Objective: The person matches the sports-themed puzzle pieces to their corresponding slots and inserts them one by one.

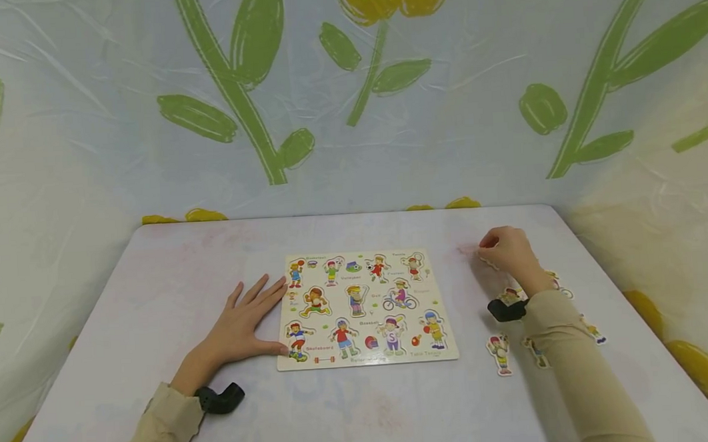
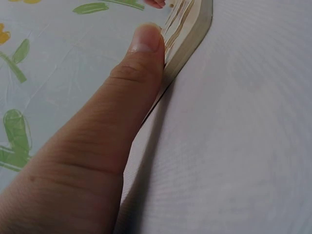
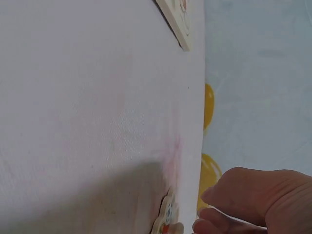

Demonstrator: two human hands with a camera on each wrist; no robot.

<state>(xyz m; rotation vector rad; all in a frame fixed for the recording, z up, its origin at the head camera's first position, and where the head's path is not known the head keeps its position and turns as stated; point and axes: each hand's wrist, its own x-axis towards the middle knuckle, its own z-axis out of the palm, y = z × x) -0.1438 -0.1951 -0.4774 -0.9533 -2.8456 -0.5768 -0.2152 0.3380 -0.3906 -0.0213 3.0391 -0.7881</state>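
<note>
A wooden puzzle board point(image 1: 340, 298) with sports figures lies flat mid-table. My left hand point(image 1: 239, 327), fingers spread and straight, rests along its left side. The left thumb point(image 2: 146, 39) reaches the board's edge in the left wrist view. Over the right part of the table, my right hand point(image 1: 508, 253) has bent fingers, thumb and forefinger close together. A puzzle piece point(image 3: 167, 217) shows on the table right beside those fingers in the right wrist view. I cannot tell whether the fingers pinch it.
Several loose figure pieces lie around and under the right forearm, among them a figure in a red cap point(image 1: 499, 355) and a cyclist point(image 1: 560, 285). Black wrist cameras point(image 1: 220, 398) sit on both wrists. A flower-printed sheet point(image 1: 446, 143) hangs behind the table point(image 1: 376, 420).
</note>
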